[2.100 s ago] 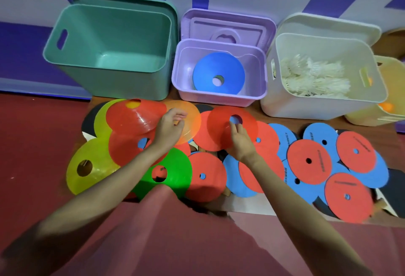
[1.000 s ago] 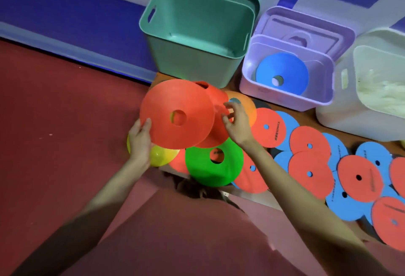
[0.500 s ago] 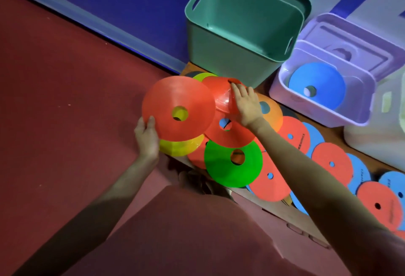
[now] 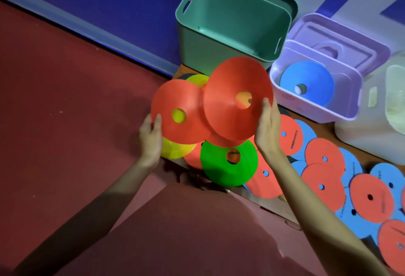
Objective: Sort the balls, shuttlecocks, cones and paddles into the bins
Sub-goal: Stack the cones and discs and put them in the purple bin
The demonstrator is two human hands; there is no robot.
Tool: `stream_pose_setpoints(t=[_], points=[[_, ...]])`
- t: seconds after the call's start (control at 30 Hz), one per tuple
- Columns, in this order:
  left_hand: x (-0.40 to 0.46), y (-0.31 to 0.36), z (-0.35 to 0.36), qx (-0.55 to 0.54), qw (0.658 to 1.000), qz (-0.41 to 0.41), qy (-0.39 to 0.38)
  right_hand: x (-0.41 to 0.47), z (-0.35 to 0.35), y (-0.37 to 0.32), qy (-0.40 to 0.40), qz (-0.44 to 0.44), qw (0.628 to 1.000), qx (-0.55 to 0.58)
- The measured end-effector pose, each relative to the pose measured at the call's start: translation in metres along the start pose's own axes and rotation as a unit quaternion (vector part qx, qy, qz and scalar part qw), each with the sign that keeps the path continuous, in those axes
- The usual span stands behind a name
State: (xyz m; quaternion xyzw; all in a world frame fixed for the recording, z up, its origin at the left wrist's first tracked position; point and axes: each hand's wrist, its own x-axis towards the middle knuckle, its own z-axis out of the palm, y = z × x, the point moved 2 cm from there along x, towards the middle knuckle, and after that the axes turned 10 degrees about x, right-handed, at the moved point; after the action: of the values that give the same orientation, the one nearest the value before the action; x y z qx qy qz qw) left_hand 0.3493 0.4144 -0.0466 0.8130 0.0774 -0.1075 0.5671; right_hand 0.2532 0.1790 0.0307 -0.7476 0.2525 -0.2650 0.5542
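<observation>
Left hand [image 4: 150, 138], right hand [image 4: 266, 130] — each grips red cone [image 4: 182, 111] [image 4: 230, 93].

Looked like some kind of sports hall or gym storeroom to me: dark red court-style floor [image 4: 65, 122], a wall [image 4: 105, 1] painted in blue and white stripes, plastic bins [image 4: 221, 41] lined up along it, flat training cones [image 4: 324, 183] everywhere.

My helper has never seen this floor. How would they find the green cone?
Start at the teal bin by the wall and come toward the person, past the two red cones they hold. The green cone lies flat between the forearms, the only green one.
</observation>
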Motion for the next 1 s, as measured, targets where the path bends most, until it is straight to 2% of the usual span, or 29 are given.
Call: stream_pose_setpoints(t=[0.07, 0.17, 0.3, 0.43, 0.53, 0.63, 0.73, 0.8, 0.87, 1.0], points=[[-0.001, 0.0, 0.003, -0.011, 0.999, -0.026, -0.026, -0.001, 0.003, 0.007, -0.017, 0.039, 0.999, 0.029], [-0.005, 0.006, 0.009, -0.047, 0.994, -0.059, -0.084, -0.003, 0.013, 0.022, -0.051, 0.092, 0.994, 0.008], [-0.016, 0.024, 0.017, -0.094, 0.985, -0.051, -0.134, -0.008, 0.026, 0.037, -0.057, 0.099, 0.991, -0.064], [-0.019, 0.023, 0.022, -0.094, 0.98, -0.053, -0.169, -0.01, 0.036, 0.049, -0.08, 0.084, 0.985, -0.127], [-0.018, 0.023, 0.023, -0.081, 0.986, -0.038, -0.143, -0.009, 0.038, 0.05, -0.062, 0.065, 0.986, -0.137], [-0.011, 0.021, 0.018, -0.064, 0.993, -0.036, -0.089, -0.009, 0.027, 0.048, 0.041, 0.044, 0.995, -0.081], [-0.003, 0.015, 0.014, -0.052, 0.995, -0.051, -0.063, -0.008, 0.012, 0.061, 0.106, 0.128, 0.98, -0.108], [-0.002, 0.012, 0.012, -0.056, 0.995, -0.062, -0.052, -0.009, 0.004, 0.082, 0.093, 0.247, 0.951, -0.16], [-0.002, 0.011, 0.01, -0.057, 0.996, -0.055, -0.039, -0.012, 0.002, 0.095, 0.047, 0.316, 0.931, -0.175], [-0.001, 0.006, 0.007, -0.053, 0.998, -0.04, -0.02, -0.014, 0.005, 0.107, 0.008, 0.336, 0.933, -0.126]])
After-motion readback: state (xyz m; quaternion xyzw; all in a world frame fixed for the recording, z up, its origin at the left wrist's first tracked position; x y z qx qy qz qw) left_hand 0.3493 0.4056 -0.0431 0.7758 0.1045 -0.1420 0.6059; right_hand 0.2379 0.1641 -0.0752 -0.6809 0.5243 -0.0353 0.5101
